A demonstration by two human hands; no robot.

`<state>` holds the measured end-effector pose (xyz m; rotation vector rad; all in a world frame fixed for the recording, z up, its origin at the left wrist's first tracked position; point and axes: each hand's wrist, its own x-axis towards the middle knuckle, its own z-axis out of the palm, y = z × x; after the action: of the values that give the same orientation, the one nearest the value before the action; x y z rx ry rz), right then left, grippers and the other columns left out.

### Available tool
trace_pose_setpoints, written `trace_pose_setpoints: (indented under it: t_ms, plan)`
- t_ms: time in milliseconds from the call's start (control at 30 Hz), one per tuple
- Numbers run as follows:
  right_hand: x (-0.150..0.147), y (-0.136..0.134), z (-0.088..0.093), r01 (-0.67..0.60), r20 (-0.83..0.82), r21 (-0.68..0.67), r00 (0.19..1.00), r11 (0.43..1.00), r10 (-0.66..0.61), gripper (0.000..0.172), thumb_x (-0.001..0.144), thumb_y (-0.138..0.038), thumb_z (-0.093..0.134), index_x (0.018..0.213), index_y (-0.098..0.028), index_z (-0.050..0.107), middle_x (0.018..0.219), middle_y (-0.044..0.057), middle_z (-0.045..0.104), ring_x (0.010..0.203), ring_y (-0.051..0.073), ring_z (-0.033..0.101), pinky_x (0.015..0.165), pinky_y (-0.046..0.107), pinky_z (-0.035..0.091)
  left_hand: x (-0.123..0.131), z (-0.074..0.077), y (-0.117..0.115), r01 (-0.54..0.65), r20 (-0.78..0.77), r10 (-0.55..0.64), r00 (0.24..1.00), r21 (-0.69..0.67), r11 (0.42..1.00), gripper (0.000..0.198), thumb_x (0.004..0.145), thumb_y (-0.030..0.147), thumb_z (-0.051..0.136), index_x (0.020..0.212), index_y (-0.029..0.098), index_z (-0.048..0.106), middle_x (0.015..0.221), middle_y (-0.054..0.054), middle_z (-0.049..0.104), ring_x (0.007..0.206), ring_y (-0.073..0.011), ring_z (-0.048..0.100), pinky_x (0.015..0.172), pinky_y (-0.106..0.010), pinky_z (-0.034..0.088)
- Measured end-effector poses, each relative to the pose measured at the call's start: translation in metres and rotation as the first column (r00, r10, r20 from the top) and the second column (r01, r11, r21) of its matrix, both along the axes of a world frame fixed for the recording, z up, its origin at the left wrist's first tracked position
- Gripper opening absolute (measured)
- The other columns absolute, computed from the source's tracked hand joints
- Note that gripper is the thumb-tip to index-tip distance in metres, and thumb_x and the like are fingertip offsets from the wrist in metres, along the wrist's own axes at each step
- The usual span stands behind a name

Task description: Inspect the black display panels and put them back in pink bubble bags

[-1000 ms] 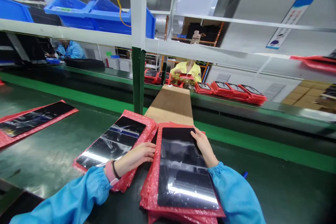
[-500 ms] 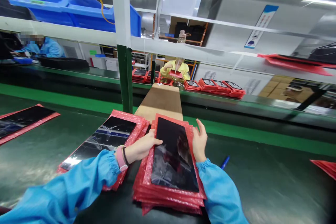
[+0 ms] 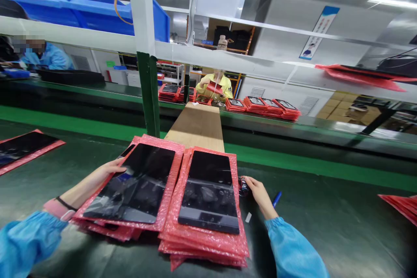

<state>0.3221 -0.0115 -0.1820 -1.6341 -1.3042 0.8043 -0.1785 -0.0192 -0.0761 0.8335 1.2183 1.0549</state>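
Red bubble wrap (image 3: pixel 176 165) beneath black glassy screens (image 3: pixel 210 193), piled in two stacks side by side on the dark green table (image 3: pixel 312 208). Taking the right stack (image 3: pixel 208 208) as the clock's centre: left stack (image 3: pixel 133 191) at nine, close alongside; wooden board (image 3: pixel 198 126) at twelve; blue pen (image 3: pixel 276 199) at three, with a white scrap (image 3: pixel 248 217) closer in, between three and four.

Left hand (image 3: pixel 110 169) past nine, curled over the outer long edge of the left screen (image 3: pixel 140 184), thumb flat on the glass, fingers out of sight below; cannot tell whether gripping one sheet or several. Right hand (image 3: pixel 256 187) near three, just off the right stack, nearly closed, fingertips pinched on a small dark shiny object (image 3: pixel 243 186), too blurred to identify.

Probably thin, stiff and fairly light, yet brittle and slick: liable to slide over the soft wrap and to smudge under a thumb. Best held by both long edges, wrap and all, fingers spread underneath for support, with only light pressure on the face; corners apparently the weakest spots. Wrap probably too floppy to carry one alone.
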Motion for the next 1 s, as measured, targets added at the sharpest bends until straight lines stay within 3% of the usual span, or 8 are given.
trace_pose_setpoints:
  t_ms: [200, 333, 367, 433, 533, 667, 800, 1000]
  plan:
    - [-0.022, -0.023, 0.022, 0.076, 0.110, 0.169, 0.989, 0.983, -0.095, 0.041, 0.094, -0.043, 0.053, 0.124, -0.017, 0.058, 0.132, 0.014, 0.058, 0.125, 0.031, 0.052, 0.107, 0.059, 0.035, -0.007, 0.007, -0.010, 0.083, -0.106, -0.072, 0.992, 0.100, 0.992, 0.028, 0.076, 0.029, 0.073, 0.101, 0.020, 0.066, 0.081, 0.010, 0.075, 0.081, -0.0184, 0.070, 0.079, -0.027, 0.051]
    - [-0.068, -0.067, 0.055, -0.267, 0.267, 0.261, 0.943, 0.928, 0.197, 0.051, 0.086, -0.050, 0.059, 0.130, -0.026, 0.060, 0.145, 0.007, 0.051, 0.138, 0.028, 0.040, 0.118, 0.048, 0.027, -0.006, 0.009, -0.005, 0.053, -0.183, -0.026, 0.983, 0.141, 0.989, 0.035, 0.075, 0.027, 0.073, 0.108, 0.019, 0.065, 0.088, 0.005, 0.077, 0.084, -0.0211, 0.070, 0.080, -0.030, 0.052]
    - [-0.080, -0.078, 0.063, -0.410, 0.337, 0.226, 0.884, 0.884, 0.324, 0.053, 0.082, -0.048, 0.066, 0.130, -0.028, 0.060, 0.146, 0.005, 0.049, 0.139, 0.029, 0.039, 0.117, 0.047, 0.029, -0.007, 0.009, -0.004, 0.059, -0.223, -0.020, 0.975, 0.166, 0.984, 0.035, 0.075, 0.027, 0.072, 0.108, 0.018, 0.065, 0.089, 0.003, 0.077, 0.086, -0.0225, 0.070, 0.081, -0.032, 0.052]
    - [-0.100, -0.092, 0.075, -0.635, 0.655, 0.101, 0.622, 0.766, 0.429, 0.064, 0.085, -0.047, 0.063, 0.141, -0.018, 0.049, 0.150, 0.012, 0.040, 0.138, 0.033, 0.038, 0.112, 0.053, 0.036, -0.010, 0.009, -0.001, 0.064, -0.316, 0.008, 0.949, 0.214, 0.975, 0.035, 0.075, 0.028, 0.071, 0.107, 0.017, 0.066, 0.089, 0.000, 0.077, 0.088, -0.0248, 0.070, 0.083, -0.034, 0.052]
    - [-0.118, -0.101, 0.081, -0.737, 0.932, 0.009, 0.251, 0.676, 0.262, 0.061, 0.088, -0.042, 0.060, 0.133, -0.001, 0.054, 0.138, 0.024, 0.049, 0.126, 0.041, 0.050, 0.099, 0.055, 0.048, -0.017, 0.009, 0.003, 0.018, -0.442, 0.119, 0.889, 0.293, 0.956, 0.030, 0.072, 0.027, 0.072, 0.100, 0.017, 0.067, 0.090, 0.000, 0.076, 0.100, -0.0277, 0.066, 0.093, -0.036, 0.048]
    - [-0.127, -0.106, 0.076, -0.806, 0.996, 0.014, 0.066, 0.592, 0.067, 0.043, 0.085, -0.018, 0.061, 0.120, 0.006, 0.062, 0.120, 0.033, 0.061, 0.111, 0.045, 0.061, 0.088, 0.053, 0.057, -0.024, 0.007, 0.011, -0.012, -0.589, 0.329, 0.738, 0.477, 0.879, 0.023, 0.074, 0.032, 0.070, 0.092, 0.020, 0.067, 0.107, -0.001, 0.069, 0.133, -0.0323, 0.041, 0.114, -0.041, 0.022]
    - [-0.123, -0.112, 0.080, -0.846, 0.976, 0.184, 0.098, 0.501, -0.192, 0.036, 0.081, -0.005, 0.054, 0.115, 0.005, 0.064, 0.114, 0.032, 0.066, 0.108, 0.043, 0.064, 0.086, 0.051, 0.059, -0.017, -0.003, 0.017, 0.043, -0.635, 0.417, 0.650, 0.578, 0.815, 0.026, 0.074, 0.034, 0.062, 0.095, 0.018, 0.064, 0.118, -0.010, 0.064, 0.127, -0.0355, 0.045, 0.112, -0.050, 0.024]
    - [-0.107, -0.100, 0.106, -0.698, 0.814, 0.580, 0.521, 0.421, -0.257, 0.044, 0.085, -0.003, 0.047, 0.126, -0.012, 0.060, 0.108, 0.013, 0.074, 0.103, 0.023, 0.070, 0.087, 0.033, 0.060, 0.044, -0.013, -0.007, 0.219, -0.638, 0.327, 0.697, 0.625, 0.749, 0.039, 0.083, 0.038, 0.052, 0.116, 0.018, 0.058, 0.122, -0.012, 0.064, 0.114, -0.0290, 0.059, 0.102, -0.047, 0.043]
